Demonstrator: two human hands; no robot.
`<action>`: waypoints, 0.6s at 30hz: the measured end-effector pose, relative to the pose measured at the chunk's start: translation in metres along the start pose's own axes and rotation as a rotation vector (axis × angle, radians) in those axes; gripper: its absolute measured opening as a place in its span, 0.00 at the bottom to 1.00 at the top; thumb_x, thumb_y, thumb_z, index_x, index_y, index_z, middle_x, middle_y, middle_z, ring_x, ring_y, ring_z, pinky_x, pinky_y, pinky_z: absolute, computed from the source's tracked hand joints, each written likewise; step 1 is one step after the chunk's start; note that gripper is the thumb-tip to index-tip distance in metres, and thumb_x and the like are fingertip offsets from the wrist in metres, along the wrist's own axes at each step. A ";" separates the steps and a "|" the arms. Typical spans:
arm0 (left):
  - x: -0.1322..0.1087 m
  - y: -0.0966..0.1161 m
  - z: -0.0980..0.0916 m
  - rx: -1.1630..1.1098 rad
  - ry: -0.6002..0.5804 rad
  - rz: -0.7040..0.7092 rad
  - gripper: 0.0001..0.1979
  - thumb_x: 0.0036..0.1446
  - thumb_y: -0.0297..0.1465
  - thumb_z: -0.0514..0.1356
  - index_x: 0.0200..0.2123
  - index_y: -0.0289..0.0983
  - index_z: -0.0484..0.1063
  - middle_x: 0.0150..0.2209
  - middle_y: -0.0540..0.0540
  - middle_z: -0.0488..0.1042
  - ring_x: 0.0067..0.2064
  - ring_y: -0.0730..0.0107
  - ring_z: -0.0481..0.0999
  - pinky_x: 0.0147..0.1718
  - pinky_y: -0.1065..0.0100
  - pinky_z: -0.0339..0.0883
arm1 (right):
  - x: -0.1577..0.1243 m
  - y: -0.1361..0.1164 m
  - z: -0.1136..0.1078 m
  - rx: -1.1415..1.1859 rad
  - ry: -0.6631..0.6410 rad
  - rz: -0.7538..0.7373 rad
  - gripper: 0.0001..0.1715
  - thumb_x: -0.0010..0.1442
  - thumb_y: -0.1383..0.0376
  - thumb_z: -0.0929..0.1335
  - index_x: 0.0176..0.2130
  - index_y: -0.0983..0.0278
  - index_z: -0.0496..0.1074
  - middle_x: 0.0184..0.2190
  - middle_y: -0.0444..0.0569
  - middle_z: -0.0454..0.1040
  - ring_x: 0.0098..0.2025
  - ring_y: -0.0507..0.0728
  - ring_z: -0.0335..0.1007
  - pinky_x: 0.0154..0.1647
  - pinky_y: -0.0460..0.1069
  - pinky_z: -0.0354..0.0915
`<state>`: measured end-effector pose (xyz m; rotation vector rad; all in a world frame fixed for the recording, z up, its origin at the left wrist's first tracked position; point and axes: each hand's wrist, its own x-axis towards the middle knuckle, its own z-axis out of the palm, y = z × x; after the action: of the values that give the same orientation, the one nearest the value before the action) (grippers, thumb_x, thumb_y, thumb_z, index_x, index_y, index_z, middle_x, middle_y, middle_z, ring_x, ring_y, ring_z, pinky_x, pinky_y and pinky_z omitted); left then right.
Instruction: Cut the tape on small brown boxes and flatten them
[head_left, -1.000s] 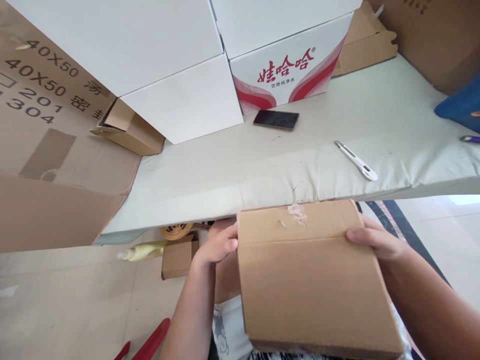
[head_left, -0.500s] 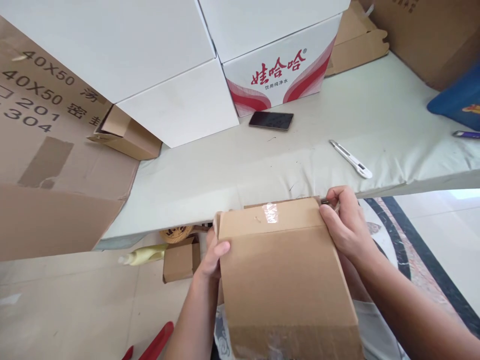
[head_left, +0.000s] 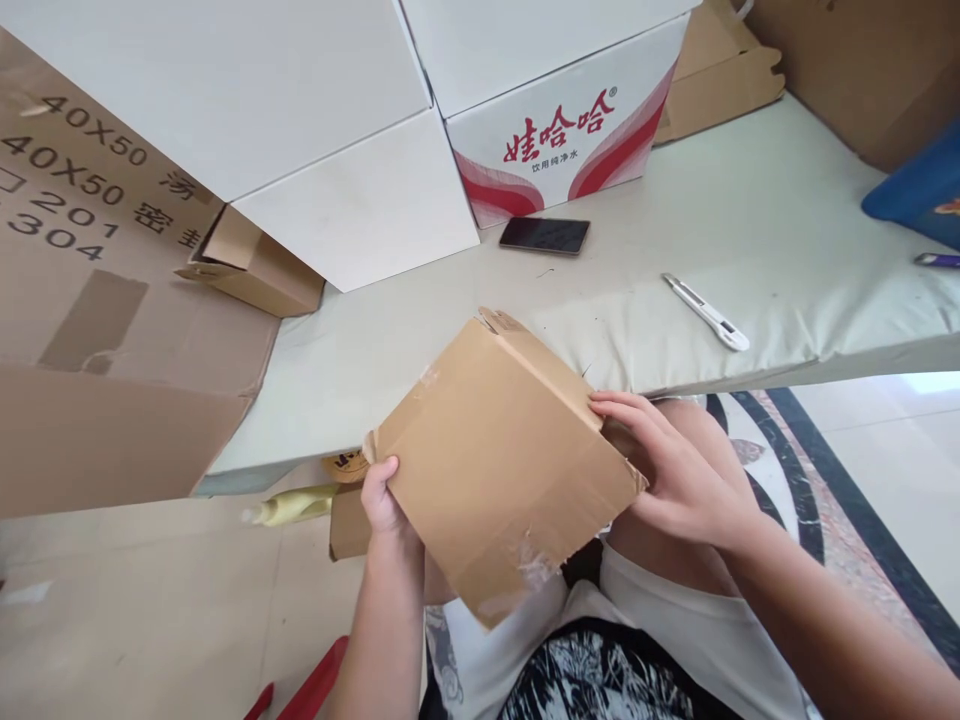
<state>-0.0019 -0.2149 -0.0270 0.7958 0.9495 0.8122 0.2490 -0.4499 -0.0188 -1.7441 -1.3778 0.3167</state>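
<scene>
A brown cardboard box (head_left: pixel 502 460) is held tilted over my lap, its upper part above the edge of the cloth-covered table (head_left: pixel 337 380). Clear tape with torn ends shows near its lower corner. My left hand (head_left: pixel 384 497) grips the left corner, thumb on the broad face and the other fingers hidden beneath. My right hand (head_left: pixel 660 465) holds the right side, fingertips on the upper edge and thumb near the right corner. Beyond the box lie a black phone (head_left: pixel 545 236) and a white utility knife (head_left: pixel 705 312).
White boxes (head_left: pixel 337 200) are stacked at the back, beside a red-printed one (head_left: pixel 555 150). A large carton (head_left: pixel 112 300) stands at the left and a blue object (head_left: pixel 919 195) at the right. On the floor are a yellowish bottle (head_left: pixel 296 506) and a small box (head_left: pixel 349 522).
The box has been turned and raised, so one corner now points towards the table. My left hand has moved left and my right hand has shifted down along the box's side.
</scene>
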 end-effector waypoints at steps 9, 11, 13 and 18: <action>-0.018 -0.018 0.026 0.001 0.006 -0.144 0.20 0.37 0.40 0.70 0.37 0.41 0.79 0.32 0.47 0.83 0.42 0.47 0.84 0.44 0.53 0.79 | 0.001 -0.006 0.001 -0.399 0.114 0.284 0.32 0.60 0.62 0.68 0.63 0.58 0.63 0.51 0.59 0.74 0.49 0.68 0.74 0.50 0.64 0.72; -0.018 -0.017 0.026 -0.010 0.025 -0.165 0.20 0.37 0.42 0.69 0.36 0.41 0.79 0.34 0.47 0.84 0.37 0.51 0.84 0.41 0.54 0.79 | 0.000 0.002 0.000 -0.278 0.186 0.239 0.27 0.61 0.63 0.68 0.59 0.56 0.66 0.50 0.56 0.75 0.49 0.66 0.75 0.49 0.61 0.73; -0.016 -0.016 0.024 -0.029 0.057 -0.158 0.21 0.40 0.44 0.67 0.37 0.41 0.78 0.35 0.47 0.84 0.34 0.56 0.82 0.38 0.56 0.78 | 0.000 0.012 0.002 -0.087 0.375 0.220 0.20 0.64 0.63 0.66 0.56 0.56 0.67 0.50 0.53 0.76 0.50 0.64 0.76 0.50 0.60 0.73; -0.009 -0.018 0.024 -0.132 0.151 0.044 0.19 0.45 0.44 0.64 0.40 0.41 0.78 0.36 0.48 0.83 0.37 0.60 0.82 0.35 0.63 0.74 | -0.001 0.008 0.006 -0.028 0.715 0.145 0.11 0.66 0.67 0.64 0.47 0.58 0.70 0.40 0.50 0.76 0.44 0.60 0.76 0.46 0.58 0.72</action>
<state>0.0208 -0.2361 -0.0301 0.6492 1.0035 0.9736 0.2497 -0.4475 -0.0284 -1.7382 -0.7417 -0.2398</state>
